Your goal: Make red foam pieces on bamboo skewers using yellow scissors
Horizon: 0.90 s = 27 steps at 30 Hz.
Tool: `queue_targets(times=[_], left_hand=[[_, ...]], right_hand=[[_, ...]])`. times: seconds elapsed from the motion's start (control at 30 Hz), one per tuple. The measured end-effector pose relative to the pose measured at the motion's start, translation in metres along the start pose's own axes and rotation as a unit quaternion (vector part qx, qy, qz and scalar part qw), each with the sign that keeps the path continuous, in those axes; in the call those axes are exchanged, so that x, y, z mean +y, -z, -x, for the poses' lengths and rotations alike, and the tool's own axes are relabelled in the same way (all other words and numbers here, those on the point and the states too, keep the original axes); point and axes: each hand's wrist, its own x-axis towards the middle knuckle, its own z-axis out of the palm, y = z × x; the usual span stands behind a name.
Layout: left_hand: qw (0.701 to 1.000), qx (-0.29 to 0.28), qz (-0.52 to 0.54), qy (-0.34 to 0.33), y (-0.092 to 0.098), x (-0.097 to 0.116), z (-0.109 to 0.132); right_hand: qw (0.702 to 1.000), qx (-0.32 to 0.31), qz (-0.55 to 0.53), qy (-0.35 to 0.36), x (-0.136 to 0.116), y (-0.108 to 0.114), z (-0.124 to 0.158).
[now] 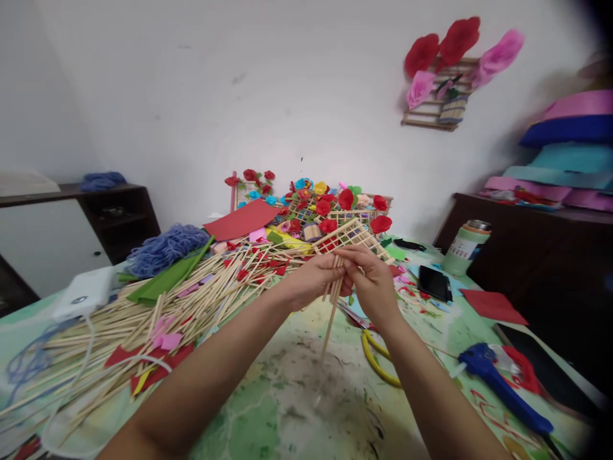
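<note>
Thin wooden sticks (330, 322) are held upright over the middle of the table, one reaching lower than the others. My left hand (313, 278) is closed around them from the left, thumb across the front. From the right, my right hand (371, 275) pinches the same sticks near their upper ends. Both hands touch there, so the exact number of sticks is hidden. Just below my right hand lie scissors with yellow handles (376, 358). Behind the hands leans a lattice of wooden sticks (357, 236).
Loose sticks (191, 300) spread across the left, with blue yarn (167, 249) and green paper (172, 275). At right are a blue glue gun (502, 383), a black phone (433, 282), red paper (495, 306) and a green bottle (467, 248). Paper flowers (325, 207) stand behind.
</note>
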Motion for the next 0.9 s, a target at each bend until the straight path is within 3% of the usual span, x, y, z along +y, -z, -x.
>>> queue_targets(times=[0.07, 0.2, 0.33, 0.5, 0.63, 0.9], left_hand=[[0.999, 0.008, 0.026, -0.022, 0.001, 0.000, -0.002], [0.991, 0.085, 0.084, -0.054, 0.002, 0.002, -0.007], [0.982, 0.136, 0.114, -0.059, 0.002, 0.004, -0.008], [0.970, 0.190, 0.120, -0.088, -0.002, 0.005, -0.009], [0.964, 0.208, 0.130, -0.101, -0.003, 0.003, -0.010], [0.964, 0.209, 0.121, -0.112, -0.005, 0.000, -0.010]], right_hand=[[0.998, 0.013, -0.035, -0.049, 0.005, -0.002, 0.001], [0.983, 0.025, -0.098, -0.153, 0.014, -0.008, 0.003], [0.964, -0.051, -0.135, -0.221, 0.009, -0.012, 0.004], [0.909, -0.142, -0.208, -0.333, -0.004, -0.017, 0.007], [0.901, -0.171, -0.218, -0.333, -0.004, -0.020, 0.010], [0.926, -0.190, -0.139, -0.295, 0.004, -0.025, 0.012]])
